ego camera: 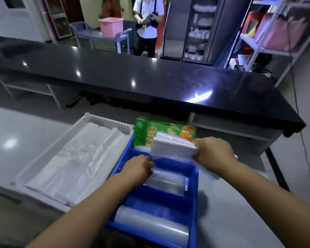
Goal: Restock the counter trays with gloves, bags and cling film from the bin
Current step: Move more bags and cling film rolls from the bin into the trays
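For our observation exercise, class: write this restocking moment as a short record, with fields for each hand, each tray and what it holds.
right hand: grips white packet above blue tray
left hand: fingers curled at packet's lower edge; grip unclear
far compartment: green packets
middle compartment: clear packet
near compartment: cling film roll
white tray: white bags, left of blue tray

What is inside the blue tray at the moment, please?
Green packets stand at the far end, a clear pack lies mid-tray, a clear roll nearest. The raised white pack hides the section beneath it.
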